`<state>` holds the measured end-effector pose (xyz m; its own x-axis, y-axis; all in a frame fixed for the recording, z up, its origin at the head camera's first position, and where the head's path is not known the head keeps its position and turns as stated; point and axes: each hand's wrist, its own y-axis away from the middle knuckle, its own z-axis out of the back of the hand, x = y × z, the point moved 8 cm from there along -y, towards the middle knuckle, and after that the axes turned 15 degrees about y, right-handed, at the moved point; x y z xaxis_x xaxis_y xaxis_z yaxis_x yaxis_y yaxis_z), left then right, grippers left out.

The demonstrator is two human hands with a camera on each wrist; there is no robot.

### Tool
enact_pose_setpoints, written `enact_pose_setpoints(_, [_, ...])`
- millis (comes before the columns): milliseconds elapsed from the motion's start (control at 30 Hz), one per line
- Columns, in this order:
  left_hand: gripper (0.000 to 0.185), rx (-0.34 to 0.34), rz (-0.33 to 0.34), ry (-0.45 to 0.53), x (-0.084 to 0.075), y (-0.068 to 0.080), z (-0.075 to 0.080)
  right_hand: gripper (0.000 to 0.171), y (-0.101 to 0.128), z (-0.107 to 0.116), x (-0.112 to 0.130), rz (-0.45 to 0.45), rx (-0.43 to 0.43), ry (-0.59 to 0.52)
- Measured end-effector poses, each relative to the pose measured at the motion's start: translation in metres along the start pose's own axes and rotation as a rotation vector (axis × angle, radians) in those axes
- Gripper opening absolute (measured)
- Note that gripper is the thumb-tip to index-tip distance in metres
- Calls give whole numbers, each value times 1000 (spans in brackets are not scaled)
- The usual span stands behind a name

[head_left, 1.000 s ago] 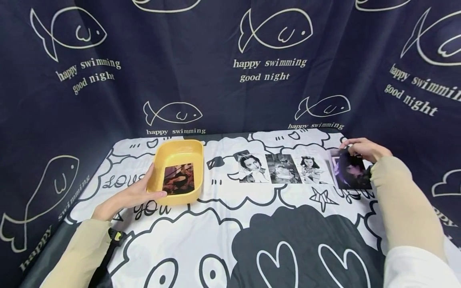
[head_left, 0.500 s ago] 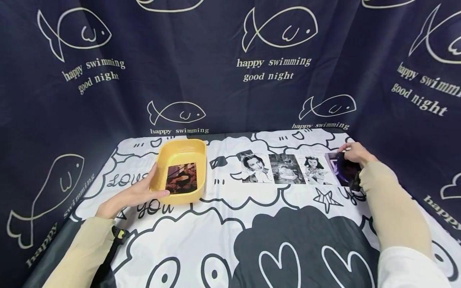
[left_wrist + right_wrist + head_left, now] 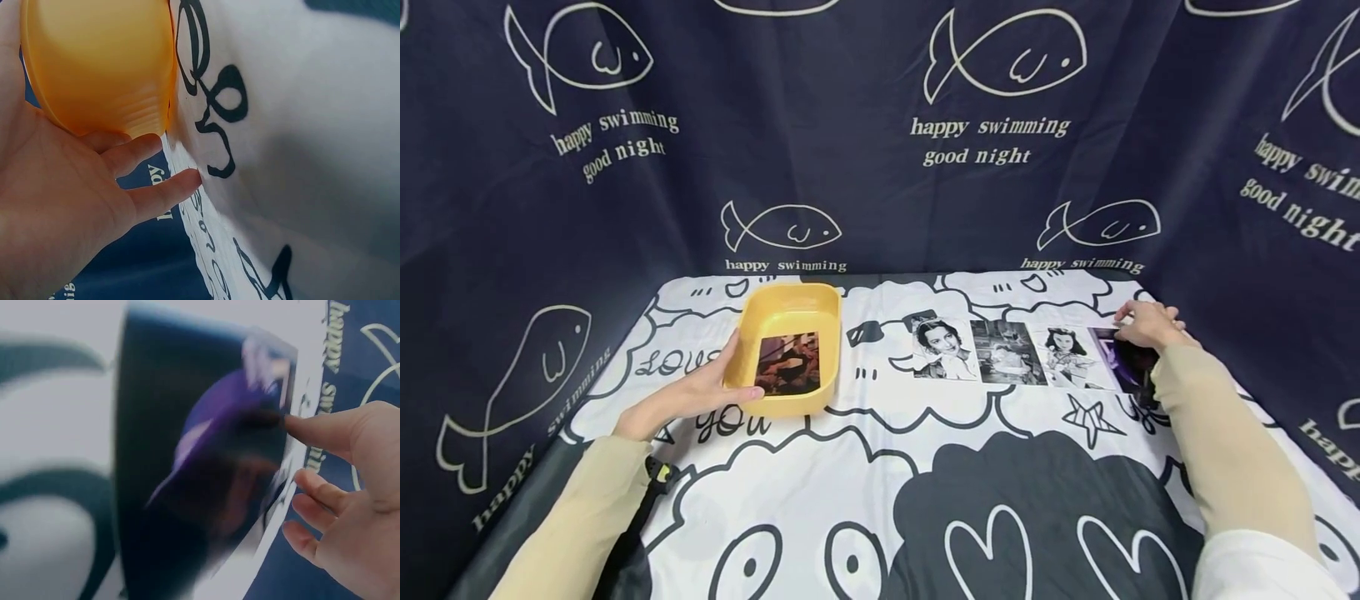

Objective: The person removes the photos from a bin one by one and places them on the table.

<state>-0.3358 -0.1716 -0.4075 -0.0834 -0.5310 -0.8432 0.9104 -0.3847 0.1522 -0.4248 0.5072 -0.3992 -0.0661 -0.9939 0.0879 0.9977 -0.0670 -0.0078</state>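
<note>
My left hand (image 3: 703, 390) holds a yellow plastic tray (image 3: 833, 354) at its near left corner, thumb over the rim. In the left wrist view two fingers (image 3: 162, 194) stretch out below the tray's wall. A dark reddish photo (image 3: 790, 365) lies inside the tray. At the right end of a row of photos, my right hand (image 3: 1153, 325) is over a dark purple photo (image 3: 1129, 357). In the right wrist view one digit touches that photo's edge, while the other fingers (image 3: 312, 512) are spread away from it. The hand and sleeve hide part of the photo in the head view.
Several black-and-white photos, among them a portrait (image 3: 943, 350), a scene (image 3: 1009, 354) and a second portrait (image 3: 1070, 358), lie side by side. A black-and-white patterned cloth (image 3: 850, 467) covers the table. Dark blue fish-print curtains (image 3: 820, 100) enclose its back and sides.
The right hand has brought the purple photo left and down, against the end of the row; its fingers now look more spread. The left hand stays on the tray. The head view has shifted slightly.
</note>
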Motion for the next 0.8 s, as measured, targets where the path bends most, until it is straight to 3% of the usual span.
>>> enact_pose_setpoints(167, [114,4,-21,16,-2,-1,0,37,-10,19,34,43,-110,-134])
enact_pose_setpoints(367, [116,8,3,-28,0,-3,-2,44,-19,38,84,56,-109,-349])
enact_pose_setpoints(500, [116,18,0,-29,0,-5,-6,41,-24,50,123,144,-127,-544])
enact_pose_setpoints(700, [116,15,1,-22,1,-2,-2,32,-36,55,197,262,-66,-810])
enact_pose_setpoints(800, [114,13,-35,18,-2,0,0,34,-43,53,235,315,-12,-899])
